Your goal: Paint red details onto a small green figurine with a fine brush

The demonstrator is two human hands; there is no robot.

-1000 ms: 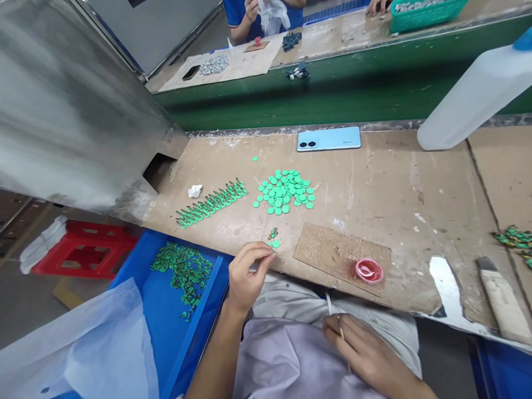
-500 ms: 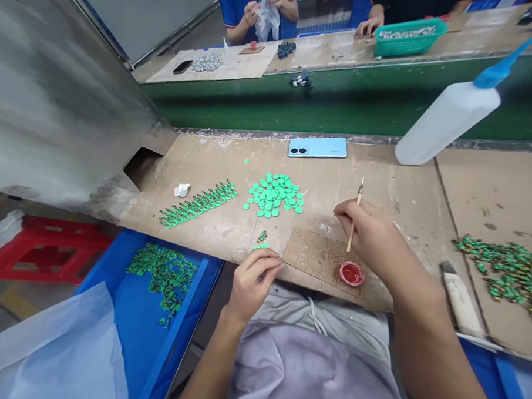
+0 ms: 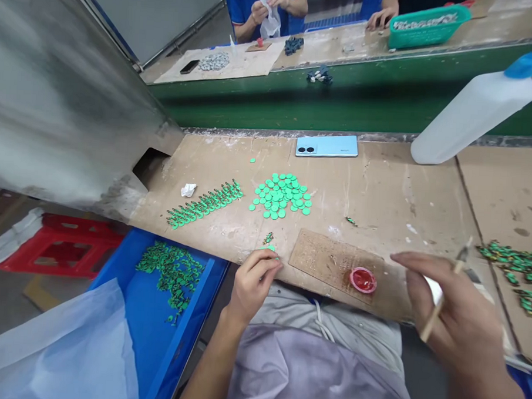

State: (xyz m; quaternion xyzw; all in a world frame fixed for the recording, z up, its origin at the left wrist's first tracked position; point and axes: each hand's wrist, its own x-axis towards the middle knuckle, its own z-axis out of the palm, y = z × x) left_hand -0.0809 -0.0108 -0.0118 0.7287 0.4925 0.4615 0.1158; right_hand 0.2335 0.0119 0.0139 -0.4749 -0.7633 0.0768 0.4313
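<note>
My right hand (image 3: 457,308), somewhat blurred, is over the right part of the table. A thin wooden-handled brush (image 3: 437,313) is tucked in its fingers, while thumb and forefinger stand apart. My left hand (image 3: 256,281) is closed in a pinch at the table's front edge; what its fingertips hold, if anything, is hidden. Just beyond them lie a green disc (image 3: 269,247) and a small green-and-dark piece (image 3: 268,238). Flat green discs (image 3: 281,195) are heaped further back. A red-filled little cup (image 3: 363,280) sits on a brown board (image 3: 316,254) between my hands.
Rows of discs with upright dark pieces (image 3: 204,205) stand left. A blue phone (image 3: 327,146) and a leaning white bottle (image 3: 472,117) are at the back. Small green pieces (image 3: 514,263) are piled right; a blue drawer (image 3: 154,341) is lower left. Two people sit opposite.
My right hand has moved right and toward me with the brush, away from the board. A single green-and-dark piece now shows where it was. My left hand keeps its pinch; the view has shifted slightly.
</note>
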